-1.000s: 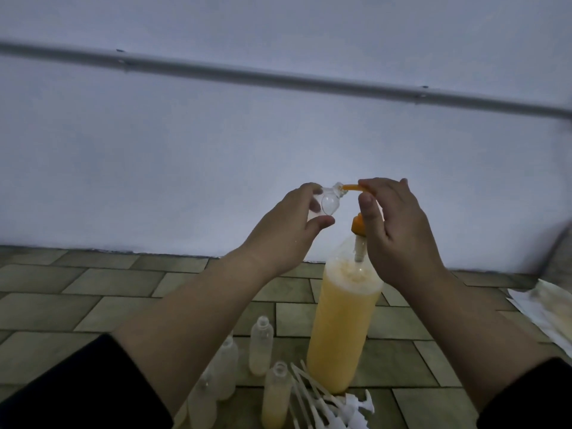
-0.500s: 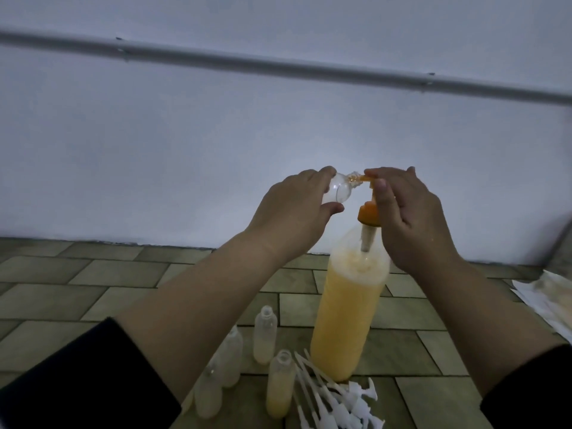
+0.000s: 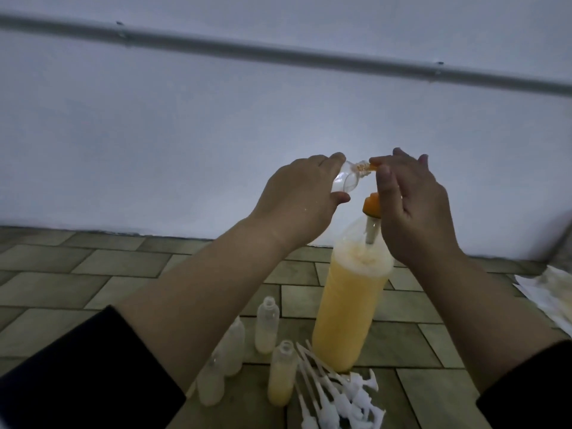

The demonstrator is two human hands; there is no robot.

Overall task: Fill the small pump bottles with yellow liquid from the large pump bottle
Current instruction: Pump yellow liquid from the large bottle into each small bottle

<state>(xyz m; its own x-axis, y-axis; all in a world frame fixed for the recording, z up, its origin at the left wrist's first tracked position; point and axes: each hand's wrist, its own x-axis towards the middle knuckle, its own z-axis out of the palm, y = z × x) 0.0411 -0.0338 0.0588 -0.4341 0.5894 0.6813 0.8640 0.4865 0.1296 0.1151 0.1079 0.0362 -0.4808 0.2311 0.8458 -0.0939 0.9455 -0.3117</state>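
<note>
Two hands up: your L hand (image 3: 297, 196) grips small bottle (image 3: 133, 181) w/ mouth at orange spout (image 3: 373, 167); R hand (image 3: 411, 205) fingers pressing pump of large bottle (image 3: 349, 308).

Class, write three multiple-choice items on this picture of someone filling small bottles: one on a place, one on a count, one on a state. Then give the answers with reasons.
1. Where does the heap of white pump tops lie?
A. on the floor at the foot of the large bottle
B. on the wall pipe
C. in the left hand

2. How many small bottles stand on the floor?
A. one
B. four
C. nine

3. How is the small bottle in the left hand held?
A. upright, capped
B. tilted, its open neck at the orange spout
C. upside down on the floor

Answers: 1 A, they lie beside its base; 2 B, four stand there uncapped; 3 B, neck meets spout under the right hand.
</note>
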